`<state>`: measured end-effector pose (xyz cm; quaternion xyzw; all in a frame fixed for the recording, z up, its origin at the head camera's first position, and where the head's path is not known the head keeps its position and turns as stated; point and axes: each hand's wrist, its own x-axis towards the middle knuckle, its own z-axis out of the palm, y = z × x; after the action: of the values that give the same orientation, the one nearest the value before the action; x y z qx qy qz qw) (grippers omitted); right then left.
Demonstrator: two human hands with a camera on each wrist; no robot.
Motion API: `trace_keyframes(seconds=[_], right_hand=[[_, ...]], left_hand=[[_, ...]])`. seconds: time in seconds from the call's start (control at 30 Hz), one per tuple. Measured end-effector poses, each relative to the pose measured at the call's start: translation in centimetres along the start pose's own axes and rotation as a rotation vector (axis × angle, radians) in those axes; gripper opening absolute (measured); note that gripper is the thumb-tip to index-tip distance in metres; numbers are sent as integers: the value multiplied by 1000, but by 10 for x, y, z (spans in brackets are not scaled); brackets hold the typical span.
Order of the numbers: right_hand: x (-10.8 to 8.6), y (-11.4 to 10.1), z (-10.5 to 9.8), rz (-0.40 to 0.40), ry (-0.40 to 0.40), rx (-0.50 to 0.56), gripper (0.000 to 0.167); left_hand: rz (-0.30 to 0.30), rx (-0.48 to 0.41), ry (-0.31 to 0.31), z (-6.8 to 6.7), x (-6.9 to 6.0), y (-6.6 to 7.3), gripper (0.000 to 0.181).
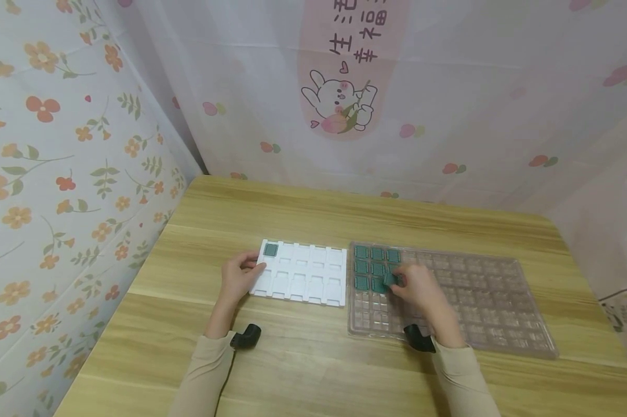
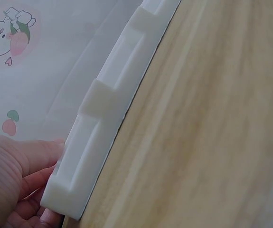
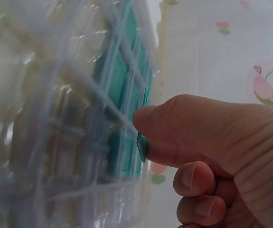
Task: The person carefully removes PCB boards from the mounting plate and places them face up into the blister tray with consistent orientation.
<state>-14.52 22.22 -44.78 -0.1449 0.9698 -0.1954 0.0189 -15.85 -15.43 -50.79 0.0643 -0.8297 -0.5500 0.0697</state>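
Note:
A white plastic tray [image 1: 296, 277] with shallow pockets lies on the table, one green square chip [image 1: 270, 249] in its far left pocket. My left hand [image 1: 239, 277] holds the tray by its left edge; the left wrist view shows the thumb near the tray's side [image 2: 81, 161] and curled fingers beneath. To the right is a clear blister tray [image 1: 491, 295] with several green chips [image 1: 362, 267] in its left columns. Over those chips, my right hand [image 1: 422, 285] pinches one thin green chip [image 3: 143, 148] between thumb and index finger, the other fingers curled.
Both trays stand side by side on a wooden table [image 1: 292, 365], a narrow gap between them. Printed curtains [image 1: 240, 87] hang behind the table and along its left side. Black wrist mounts [image 1: 247, 336] sit on both sleeves.

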Motion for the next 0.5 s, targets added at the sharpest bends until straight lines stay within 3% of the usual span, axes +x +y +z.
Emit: trace_keyframes(seconds=[0.5], right_hand=[[-7,12,2,-45,-23,14,24]], left_hand=[[26,1,-1,0,1,-3,26]])
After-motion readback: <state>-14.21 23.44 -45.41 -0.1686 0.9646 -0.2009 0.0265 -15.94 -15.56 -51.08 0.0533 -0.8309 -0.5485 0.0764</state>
